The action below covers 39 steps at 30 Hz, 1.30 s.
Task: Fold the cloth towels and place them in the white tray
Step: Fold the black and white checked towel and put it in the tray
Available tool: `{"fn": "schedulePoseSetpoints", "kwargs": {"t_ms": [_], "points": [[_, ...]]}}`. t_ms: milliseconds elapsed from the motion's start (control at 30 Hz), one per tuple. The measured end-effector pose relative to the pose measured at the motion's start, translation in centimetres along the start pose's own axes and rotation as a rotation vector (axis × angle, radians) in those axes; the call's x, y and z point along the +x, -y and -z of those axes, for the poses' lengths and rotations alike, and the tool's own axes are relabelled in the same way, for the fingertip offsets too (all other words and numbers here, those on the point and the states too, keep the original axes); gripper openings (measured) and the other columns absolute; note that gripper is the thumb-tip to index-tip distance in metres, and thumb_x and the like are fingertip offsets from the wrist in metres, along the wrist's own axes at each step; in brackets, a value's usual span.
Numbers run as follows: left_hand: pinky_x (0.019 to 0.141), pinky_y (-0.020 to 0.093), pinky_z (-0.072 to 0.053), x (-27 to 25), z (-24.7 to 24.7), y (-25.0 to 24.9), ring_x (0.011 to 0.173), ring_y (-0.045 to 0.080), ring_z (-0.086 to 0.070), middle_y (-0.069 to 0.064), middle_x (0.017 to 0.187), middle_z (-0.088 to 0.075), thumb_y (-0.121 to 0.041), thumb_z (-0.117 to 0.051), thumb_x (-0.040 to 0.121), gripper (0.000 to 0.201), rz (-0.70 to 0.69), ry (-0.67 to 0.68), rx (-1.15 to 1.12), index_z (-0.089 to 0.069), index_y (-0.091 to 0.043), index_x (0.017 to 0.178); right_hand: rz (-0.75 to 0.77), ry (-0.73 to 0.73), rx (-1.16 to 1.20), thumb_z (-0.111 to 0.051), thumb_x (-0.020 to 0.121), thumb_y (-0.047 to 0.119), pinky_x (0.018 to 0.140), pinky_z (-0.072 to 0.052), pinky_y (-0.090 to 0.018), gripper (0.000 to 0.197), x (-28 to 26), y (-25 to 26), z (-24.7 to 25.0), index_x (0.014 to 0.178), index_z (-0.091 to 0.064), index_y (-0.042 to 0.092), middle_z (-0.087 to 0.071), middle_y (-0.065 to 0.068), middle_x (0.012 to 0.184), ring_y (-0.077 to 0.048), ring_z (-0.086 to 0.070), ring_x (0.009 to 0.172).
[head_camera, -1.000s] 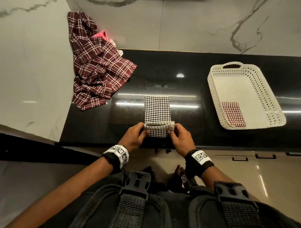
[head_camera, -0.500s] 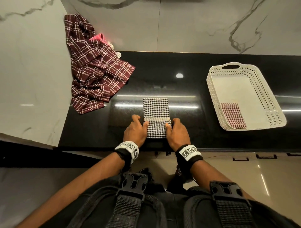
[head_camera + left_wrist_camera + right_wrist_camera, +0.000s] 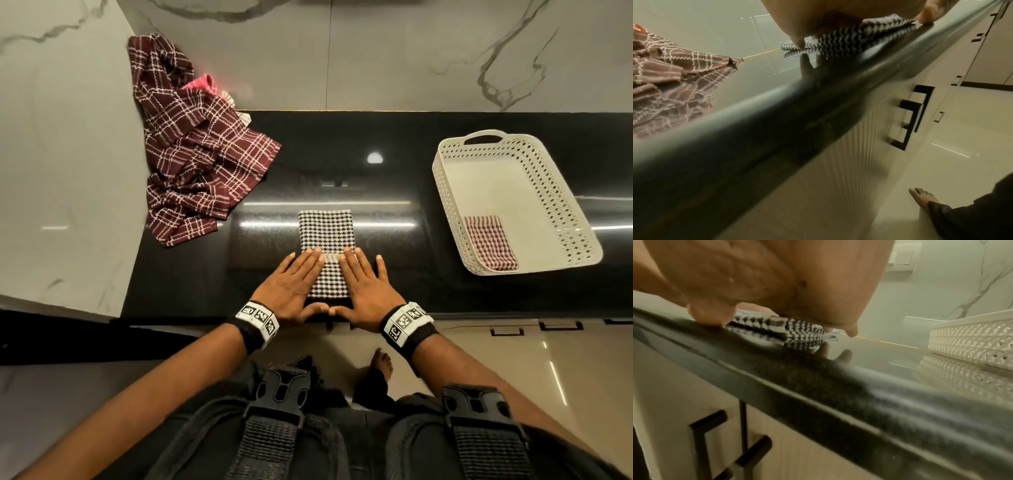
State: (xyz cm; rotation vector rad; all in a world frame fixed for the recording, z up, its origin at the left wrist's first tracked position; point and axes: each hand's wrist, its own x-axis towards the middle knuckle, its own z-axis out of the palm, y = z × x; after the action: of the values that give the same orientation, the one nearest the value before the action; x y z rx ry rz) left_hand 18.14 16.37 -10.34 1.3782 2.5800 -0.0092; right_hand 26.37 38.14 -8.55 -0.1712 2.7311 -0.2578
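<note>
A black-and-white houndstooth towel [image 3: 326,229] lies folded in a narrow strip on the black counter, its near end doubled over. My left hand [image 3: 295,277] lies flat with straight fingers on the left side of the folded part, and my right hand [image 3: 363,278] lies flat on its right side. In the wrist views the towel [image 3: 846,41] [image 3: 789,331] sits pressed under each palm at the counter's front edge. The white perforated tray [image 3: 452,205] stands at the right, holding one folded red-checked towel [image 3: 489,242] in its near left corner.
A crumpled maroon plaid cloth [image 3: 191,154] lies at the back left, over a pink cloth [image 3: 202,84]. A marble wall runs behind, and a marble side panel stands at the left. Below the counter edge are cabinet fronts with black handles [image 3: 910,116].
My hands carried the towel's near end forward over itself, let it go, and now lie flat pressing the fold down.
</note>
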Motion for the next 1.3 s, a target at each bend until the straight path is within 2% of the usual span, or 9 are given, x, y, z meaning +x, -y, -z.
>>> {"fn": "schedulePoseSetpoints", "kwargs": {"t_ms": [100,200,367,500,667,867,1100,1200,1300], "points": [[0.124,0.047,-0.009,-2.0,-0.6,-0.8,0.154,0.026,-0.001,0.013,0.166,-0.001,-0.071,-0.042,0.087,0.103,-0.042,-0.026,0.0,-0.004,-0.008,0.158,0.026,0.007,-0.019,-0.053,0.079,0.076,0.119,0.005,-0.062,0.118,-1.5,0.7,-0.8,0.157,0.01,0.015,0.016,-0.005,0.165,-0.024,0.016,0.151],[0.124,0.045,-0.012,-3.9,-1.3,-1.7,0.153,0.025,-0.009,0.011,0.166,-0.009,-0.034,-0.068,0.076,0.102,-0.05,-0.064,-0.082,-0.013,-0.01,0.158,0.037,-0.071,-0.049,-0.076,0.076,0.045,0.119,-0.016,-0.061,0.111,-3.3,1.4,-2.5,0.157,-0.007,0.013,-0.007,-0.008,0.165,-0.028,-0.009,0.152],[0.118,0.04,-0.032,-4.3,-1.9,-1.3,0.139,0.029,-0.037,0.01,0.148,-0.039,-0.015,-0.081,0.065,0.091,-0.088,-0.22,-0.268,-0.042,-0.011,0.147,0.102,-0.271,0.072,-0.076,0.067,0.029,0.102,-0.04,-0.053,0.082,-4.0,0.6,-3.0,0.142,-0.046,0.018,-0.043,-0.006,0.147,-0.024,-0.042,0.13],[0.109,0.037,-0.044,-3.7,-0.4,0.2,0.127,0.018,-0.047,0.001,0.135,-0.049,-0.011,-0.078,0.064,0.079,-0.011,-0.232,-0.548,-0.051,-0.018,0.138,0.034,-0.265,0.354,-0.067,0.081,0.03,0.099,-0.037,-0.04,0.051,-2.9,0.4,-0.6,0.131,-0.061,0.024,-0.045,0.005,0.138,-0.018,-0.043,0.124],[0.095,0.034,-0.052,-1.6,1.4,1.1,0.105,0.014,-0.064,-0.003,0.115,-0.066,-0.023,-0.074,0.082,0.057,0.206,-0.279,-0.844,-0.052,-0.028,0.135,-0.066,-0.287,0.602,-0.062,0.088,0.031,0.091,-0.046,-0.05,0.022,-1.3,0.5,-0.3,0.11,-0.065,0.029,-0.053,0.012,0.11,-0.015,-0.054,0.103],[0.094,0.036,-0.052,0.5,2.5,0.7,0.107,0.012,-0.064,-0.004,0.118,-0.068,-0.052,-0.051,0.098,0.046,0.421,-0.322,-0.912,-0.044,-0.026,0.134,-0.348,-0.438,0.904,-0.066,0.093,0.029,0.094,-0.05,-0.03,0.042,0.1,1.6,0.9,0.131,-0.05,0.021,-0.064,0.009,0.116,-0.009,-0.061,0.107],[0.098,0.034,-0.049,1.6,2.7,0.4,0.11,0.021,-0.063,0.003,0.117,-0.066,-0.038,-0.061,0.096,0.07,0.516,-0.265,-0.901,-0.024,-0.02,0.152,-0.446,-0.484,0.832,-0.062,0.095,0.027,0.094,-0.051,-0.037,0.032,1.6,1.9,1.3,0.125,-0.055,0.018,-0.068,-0.002,0.117,-0.019,-0.064,0.107],[0.1,0.039,-0.047,2.5,3.4,0.1,0.117,0.031,-0.061,0.014,0.127,-0.063,-0.037,-0.056,0.099,0.067,0.548,-0.249,-0.826,-0.024,-0.016,0.153,-0.468,-0.466,0.82,-0.06,0.096,0.027,0.094,-0.051,-0.038,0.033,2.0,2.0,1.5,0.127,-0.052,0.018,-0.067,-0.004,0.119,-0.022,-0.064,0.109],[0.088,0.046,-0.049,3.5,3.5,-0.3,0.103,0.04,-0.064,0.021,0.113,-0.067,-0.034,-0.045,0.103,0.055,0.6,-0.199,-0.663,-0.024,-0.014,0.15,-0.477,-0.428,0.752,-0.054,0.099,0.028,0.091,-0.05,-0.038,0.033,2.3,2.2,1.8,0.129,-0.049,0.016,-0.066,-0.009,0.121,-0.028,-0.063,0.109]]}}
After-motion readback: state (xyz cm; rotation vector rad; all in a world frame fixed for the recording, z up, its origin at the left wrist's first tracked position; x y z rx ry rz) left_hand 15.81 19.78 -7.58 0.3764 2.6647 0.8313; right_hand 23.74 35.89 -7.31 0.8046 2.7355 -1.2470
